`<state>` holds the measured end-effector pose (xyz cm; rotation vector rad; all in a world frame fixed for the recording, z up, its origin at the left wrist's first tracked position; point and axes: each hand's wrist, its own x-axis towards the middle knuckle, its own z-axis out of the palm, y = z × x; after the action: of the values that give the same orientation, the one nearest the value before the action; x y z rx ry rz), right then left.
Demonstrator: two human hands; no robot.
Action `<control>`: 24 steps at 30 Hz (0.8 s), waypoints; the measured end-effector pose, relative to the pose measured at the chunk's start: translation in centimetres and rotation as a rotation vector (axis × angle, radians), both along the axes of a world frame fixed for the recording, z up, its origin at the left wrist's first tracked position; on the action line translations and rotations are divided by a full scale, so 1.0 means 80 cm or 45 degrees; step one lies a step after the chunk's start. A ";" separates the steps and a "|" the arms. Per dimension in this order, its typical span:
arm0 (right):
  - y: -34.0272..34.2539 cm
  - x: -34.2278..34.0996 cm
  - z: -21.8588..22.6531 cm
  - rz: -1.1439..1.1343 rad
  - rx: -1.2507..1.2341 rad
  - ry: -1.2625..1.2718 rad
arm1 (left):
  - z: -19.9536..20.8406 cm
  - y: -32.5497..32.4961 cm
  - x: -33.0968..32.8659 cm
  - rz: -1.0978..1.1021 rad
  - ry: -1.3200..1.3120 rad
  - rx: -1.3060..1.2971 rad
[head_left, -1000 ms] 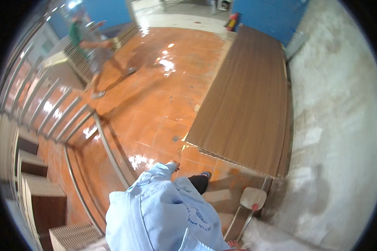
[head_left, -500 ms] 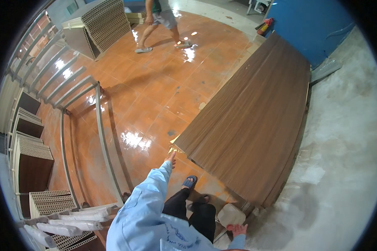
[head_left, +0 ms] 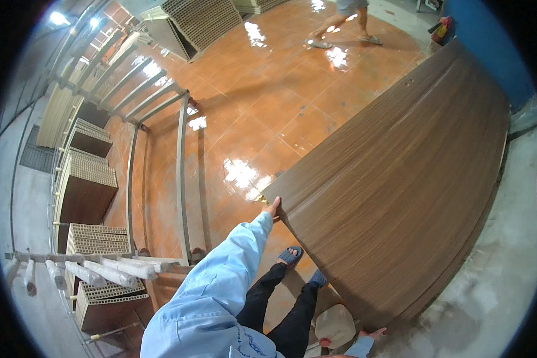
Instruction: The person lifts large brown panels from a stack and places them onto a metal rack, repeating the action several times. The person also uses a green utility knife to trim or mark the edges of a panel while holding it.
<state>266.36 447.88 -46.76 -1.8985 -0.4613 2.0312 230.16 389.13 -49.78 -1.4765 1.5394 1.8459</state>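
A large brown wood-grain panel [head_left: 394, 179] slopes away on the right, its near edge facing me. At the near left corner my left hand [head_left: 272, 207] is closed on the edge, with part of the fingers hidden beneath. By the near right corner, my right hand [head_left: 373, 334] is at the same panel's edge, fingers partly out of sight and apparently gripping it. Below the far-left edge, scraps of yellowish material [head_left: 260, 198] show by the left hand. Close to my right forearm stands a pale plastic jug [head_left: 335, 327] with a red cap.
A grey metal rack [head_left: 182, 173] with plastic-wrapped bars [head_left: 116, 273] stands on the left. Behind it are stacks of hollow-core panels [head_left: 89, 185]. Another person's legs [head_left: 340, 24] cross the glossy orange tile floor [head_left: 250, 125] at the back. A blue wall [head_left: 489, 48] rises far right.
My left hand has reached the panel's corner and closed on it. The right hand has moved to the near right edge. My feet have shifted, and the other person has walked rightward.
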 end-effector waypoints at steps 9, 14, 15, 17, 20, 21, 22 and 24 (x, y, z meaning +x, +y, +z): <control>-0.034 0.016 -0.020 -0.258 0.090 0.176 | -0.048 -0.034 -0.015 0.234 0.204 0.255; -0.062 -0.007 0.006 -0.243 0.101 0.084 | -0.034 -0.046 -0.015 0.324 0.075 0.288; -0.063 -0.009 0.010 -0.229 0.097 0.080 | -0.033 -0.046 -0.015 0.297 0.131 0.291; -0.063 -0.011 0.013 -0.202 0.081 0.118 | -0.032 -0.048 -0.015 0.340 0.121 0.278; -0.062 -0.007 0.014 -0.183 0.059 0.205 | -0.034 -0.051 -0.014 0.333 0.137 0.290; -0.062 -0.006 0.014 -0.196 0.064 0.204 | -0.034 -0.053 -0.015 0.300 0.171 0.327; -0.062 -0.005 0.014 -0.238 0.069 0.162 | -0.035 -0.054 -0.015 0.318 0.149 0.312; -0.063 -0.006 0.015 -0.163 0.089 0.183 | -0.034 -0.057 -0.016 0.321 0.141 0.316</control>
<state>265.90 442.81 -45.55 -1.6825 -0.3602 2.0236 228.89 384.60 -52.52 -1.5285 1.1571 2.2034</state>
